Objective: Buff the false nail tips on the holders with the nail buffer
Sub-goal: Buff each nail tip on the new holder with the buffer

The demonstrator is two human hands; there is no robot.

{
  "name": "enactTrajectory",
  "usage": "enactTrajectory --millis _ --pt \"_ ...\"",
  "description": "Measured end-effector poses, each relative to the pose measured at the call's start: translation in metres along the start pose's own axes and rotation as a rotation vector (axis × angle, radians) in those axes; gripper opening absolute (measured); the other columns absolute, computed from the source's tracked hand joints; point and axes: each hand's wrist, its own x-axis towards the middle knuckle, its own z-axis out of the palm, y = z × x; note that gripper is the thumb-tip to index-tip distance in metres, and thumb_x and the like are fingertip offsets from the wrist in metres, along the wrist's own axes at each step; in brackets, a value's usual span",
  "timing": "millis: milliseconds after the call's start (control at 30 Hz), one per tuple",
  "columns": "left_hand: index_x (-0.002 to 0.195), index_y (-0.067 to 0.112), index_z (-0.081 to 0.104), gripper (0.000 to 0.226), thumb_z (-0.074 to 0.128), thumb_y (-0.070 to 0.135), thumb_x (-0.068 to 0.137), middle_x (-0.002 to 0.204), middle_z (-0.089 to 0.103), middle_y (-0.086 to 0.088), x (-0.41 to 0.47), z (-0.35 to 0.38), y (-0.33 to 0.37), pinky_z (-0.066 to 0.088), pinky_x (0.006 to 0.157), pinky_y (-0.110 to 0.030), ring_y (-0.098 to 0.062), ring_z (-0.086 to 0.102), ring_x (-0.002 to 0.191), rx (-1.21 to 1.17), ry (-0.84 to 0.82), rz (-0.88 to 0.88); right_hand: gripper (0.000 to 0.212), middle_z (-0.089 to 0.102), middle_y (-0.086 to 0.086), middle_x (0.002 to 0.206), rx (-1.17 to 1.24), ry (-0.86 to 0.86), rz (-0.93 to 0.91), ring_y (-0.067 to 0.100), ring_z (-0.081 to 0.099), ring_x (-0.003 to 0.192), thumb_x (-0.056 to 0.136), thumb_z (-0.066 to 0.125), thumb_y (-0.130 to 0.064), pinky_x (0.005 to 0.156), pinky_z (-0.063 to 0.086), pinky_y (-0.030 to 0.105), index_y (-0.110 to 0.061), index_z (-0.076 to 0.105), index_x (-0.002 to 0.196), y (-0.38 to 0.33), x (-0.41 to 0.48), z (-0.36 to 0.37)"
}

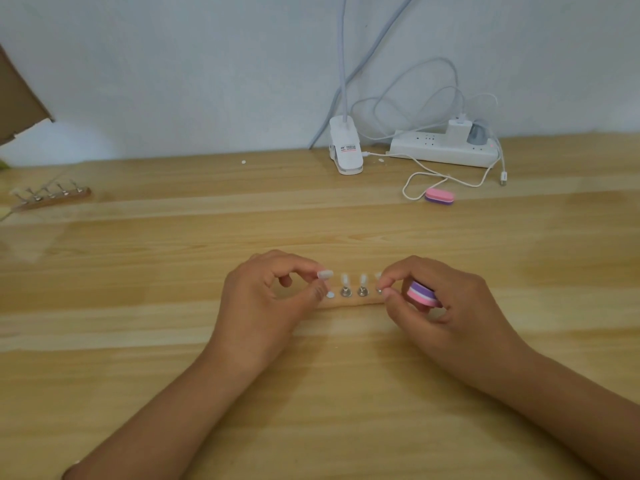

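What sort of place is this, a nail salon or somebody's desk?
Likely a home desk used for nail craft, not a salon: a wooden tabletop against a bare wall, a clip-on lamp beside a power strip, and nail tip holders with a nail buffer.

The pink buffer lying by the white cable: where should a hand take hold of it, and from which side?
Pinch the pink buffer at its middle, across the two long sides, coming from above. It lies flat on the table, long axis left to right, so both long sides are free. The white cable loops by its left end, so I would avoid that end.
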Motion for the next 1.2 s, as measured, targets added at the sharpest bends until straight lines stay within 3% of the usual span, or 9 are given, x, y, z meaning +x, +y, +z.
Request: enactTrajectory --millis 200,367,600,667,733,833,967,1200 --pt "0.076 0.038 0.072 0.018 0.083 0.025 0.07 0.084 0.065 0.016 0.006 0.009 -0.001 0.042 0.084 -0.033 -0.007 0.054 0.086 0.035 -0.009 -0.008 0.013 0.067 -0.014 0.086 0.02 -0.008 0.009 0.015 0.064 0.082 0.086 0.062 -0.02 0.069 0.049 0.029 -0.033 0.065 0.088 0.0 0.0 0.001" --pt "0.073 0.028 0.074 0.013 0.084 0.02 0.07 0.064 0.061 0.016 0.008 0.013 -0.007 0.039 0.058 -0.019 -0.007 0.048 0.06 -0.044 -0.122 -0.089 0.02 0.067 -0.015 0.086 -0.008 -0.01 -0.017 0.014 0.065 0.082 0.086 0.062 -0.019 0.071 0.049 0.03 -0.039 0.06 0.087 -0.001 0.001 0.002" --pt "0.073 0.025 0.074 0.011 0.084 0.021 0.07 0.061 0.059 0.018 0.008 0.012 -0.009 0.038 0.054 -0.013 -0.003 0.046 0.057 -0.011 -0.127 -0.093 0.01 0.066 -0.017 0.084 -0.053 -0.019 -0.016 0.012 0.064 0.081 0.087 0.064 -0.018 0.073 0.049 0.031 -0.029 0.065 0.088 -0.002 0.001 0.002" --pt "0.074 0.024 0.074 0.011 0.083 0.02 0.071 0.061 0.057 0.013 0.008 0.012 -0.008 0.038 0.054 -0.014 -0.005 0.046 0.057 0.0 -0.136 -0.098 0.015 0.06 -0.016 0.075 -0.093 -0.011 0.012 0.01 0.06 0.075 0.09 0.069 -0.017 0.067 0.047 0.033 -0.03 0.066 0.095 0.0 0.0 0.002" --pt "0.075 0.025 0.074 0.011 0.082 0.018 0.072 0.065 0.06 0.008 0.007 0.01 -0.007 0.041 0.056 -0.02 -0.008 0.049 0.058 0.006 -0.152 -0.104 0.024 0.048 -0.016 0.067 -0.171 -0.011 0.074 0.006 0.054 0.07 0.09 0.068 -0.023 0.063 0.038 0.024 -0.034 0.065 0.112 0.002 0.001 0.002" --pt "0.078 0.029 0.075 0.016 0.079 0.013 0.075 0.074 0.069 0.002 0.006 0.005 -0.007 0.048 0.062 -0.024 -0.017 0.061 0.067 0.017 -0.167 -0.108 0.038 0.046 -0.018 0.069 -0.254 -0.067 0.169 -0.006 0.052 0.075 0.089 0.061 -0.038 0.062 0.03 0.012 -0.038 0.058 0.127 0.004 0.003 0.002" --pt "0.079 0.028 0.075 0.018 0.079 0.011 0.075 0.073 0.068 0.002 0.006 0.001 -0.007 0.044 0.061 -0.012 -0.006 0.059 0.064 0.06 -0.18 -0.094 0.029 0.05 -0.03 0.079 -0.298 -0.095 0.191 -0.015 0.048 0.078 0.09 0.061 -0.04 0.069 0.032 0.004 -0.039 0.064 0.119 0.006 0.005 0.003" --pt "0.078 0.026 0.075 0.016 0.08 0.012 0.074 0.071 0.066 0.008 0.005 -0.001 -0.004 0.04 0.06 -0.008 0.002 0.055 0.061 0.103 -0.183 -0.09 0.026 0.059 -0.024 0.091 -0.307 -0.103 0.212 -0.002 0.049 0.08 0.093 0.062 -0.038 0.072 0.032 0.006 -0.039 0.064 0.119 0.009 0.004 0.002"
